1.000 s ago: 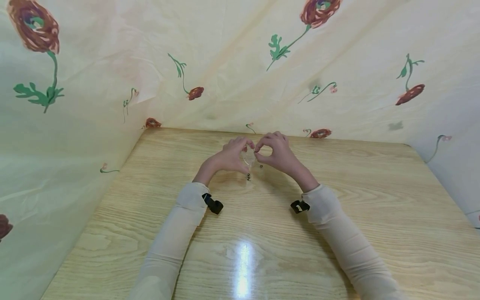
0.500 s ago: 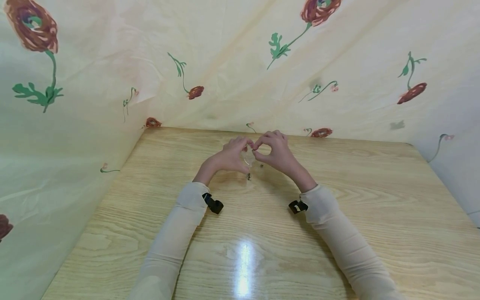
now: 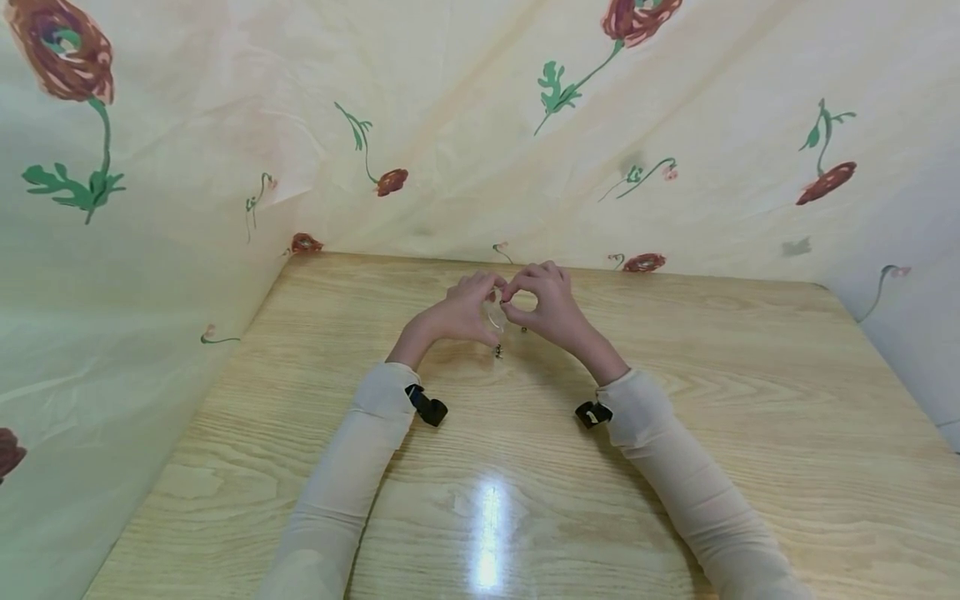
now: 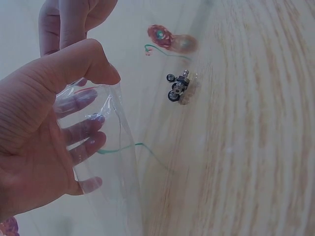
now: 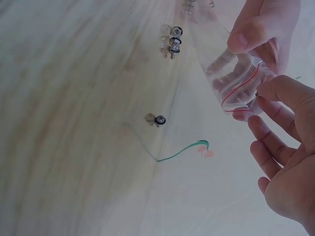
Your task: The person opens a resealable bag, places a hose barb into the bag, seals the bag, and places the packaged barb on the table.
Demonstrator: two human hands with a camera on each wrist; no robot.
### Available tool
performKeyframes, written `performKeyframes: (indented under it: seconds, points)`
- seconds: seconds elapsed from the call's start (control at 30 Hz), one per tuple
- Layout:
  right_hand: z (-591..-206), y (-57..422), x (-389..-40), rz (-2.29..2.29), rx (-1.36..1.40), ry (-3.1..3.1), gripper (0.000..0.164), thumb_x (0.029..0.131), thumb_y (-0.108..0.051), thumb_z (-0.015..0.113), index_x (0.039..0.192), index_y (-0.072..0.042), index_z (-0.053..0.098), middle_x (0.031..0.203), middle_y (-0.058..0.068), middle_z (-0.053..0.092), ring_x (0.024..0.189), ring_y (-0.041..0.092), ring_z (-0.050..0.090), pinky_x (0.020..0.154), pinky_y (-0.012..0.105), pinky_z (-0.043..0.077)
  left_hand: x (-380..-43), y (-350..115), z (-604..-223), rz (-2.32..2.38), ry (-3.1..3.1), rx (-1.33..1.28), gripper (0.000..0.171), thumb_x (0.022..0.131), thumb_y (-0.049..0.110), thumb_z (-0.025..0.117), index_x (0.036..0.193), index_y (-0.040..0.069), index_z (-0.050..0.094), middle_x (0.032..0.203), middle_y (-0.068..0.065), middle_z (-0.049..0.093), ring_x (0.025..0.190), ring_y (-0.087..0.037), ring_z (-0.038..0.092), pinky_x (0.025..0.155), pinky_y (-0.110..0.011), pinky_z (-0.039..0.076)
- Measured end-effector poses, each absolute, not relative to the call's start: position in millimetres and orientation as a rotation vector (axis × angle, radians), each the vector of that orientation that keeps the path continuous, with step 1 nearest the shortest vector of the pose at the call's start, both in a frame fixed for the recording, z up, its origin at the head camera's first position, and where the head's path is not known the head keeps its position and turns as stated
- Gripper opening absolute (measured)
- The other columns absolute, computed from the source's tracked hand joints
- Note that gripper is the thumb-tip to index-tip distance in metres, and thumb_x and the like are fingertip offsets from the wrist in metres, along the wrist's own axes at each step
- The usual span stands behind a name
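Note:
My left hand (image 3: 465,310) holds a clear zip bag (image 5: 238,88) with a red line along its mouth. Its thumb and fingers spread the opening, as the left wrist view shows. My right hand (image 3: 551,307) pinches a tiny dark metal part (image 5: 257,94) between thumb and forefinger, right at the mouth of the bag. Fingertips cover most of that part, so its exact kind is unclear. Below the hands, a few small metal fittings with black rings (image 5: 175,40) stand together on the table. One similar metal fitting (image 5: 160,120) sits apart from them.
The light wood-grain table (image 3: 525,467) reflects a bright light strip near the front. A cream flowered cloth (image 3: 450,125) hangs behind it and along the left side. Black wrist camera mounts (image 3: 427,407) protrude from both sleeves.
My right hand has moved slightly left, bringing the pinched metal part to the bag's mouth. The left hand and bag have stayed almost still.

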State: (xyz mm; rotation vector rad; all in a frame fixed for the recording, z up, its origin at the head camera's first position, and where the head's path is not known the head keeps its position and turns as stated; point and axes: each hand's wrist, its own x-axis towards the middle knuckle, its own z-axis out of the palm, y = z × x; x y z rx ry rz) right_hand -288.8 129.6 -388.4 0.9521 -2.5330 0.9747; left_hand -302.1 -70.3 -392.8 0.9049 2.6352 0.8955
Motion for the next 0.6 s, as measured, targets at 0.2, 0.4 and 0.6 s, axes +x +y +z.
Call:
performKeyframes:
  seconds: [0.2,0.4,0.6]
  points:
    - [-389.1,128.8,-288.0,0.968,0.946,-2.529,0.003,0.088,-0.011,0.076,0.088,-0.01,0.074,0.105,0.013,0.07,0.098,0.031,0.047,0.102,0.061,0.024,-302.7,-69.7,-393.9,0.887,2.64,0.911,0.075,0.077,0.019,0.08,0.141,0.01,0.042,0.136,-0.018,0.048,0.119,-0.03,0.043,0.102,-0.055,0.031]
    - [-389.0,127.6,-286.9,0.966,0.932,-2.541,0.004,0.088,-0.01,0.077,0.087,-0.011,0.073,0.105,0.013,0.07,0.098,0.031,0.047,0.104,0.061,0.024,-302.7,-69.8,-394.0,0.89,2.641,0.919,0.075,0.076,0.019,0.08,0.14,0.01,0.042,0.135,-0.019,0.048,0.118,-0.03,0.042,0.101,-0.054,0.031]
    - [-388.3,126.3,-286.2,0.975,0.926,-2.558,0.004,0.087,-0.01,0.078,0.087,-0.011,0.074,0.106,0.013,0.07,0.1,0.031,0.047,0.106,0.062,0.022,-302.2,-70.3,-392.6,0.896,2.64,0.92,0.074,0.076,0.019,0.08,0.14,0.01,0.043,0.132,-0.015,0.049,0.118,-0.03,0.042,0.101,-0.054,0.031]
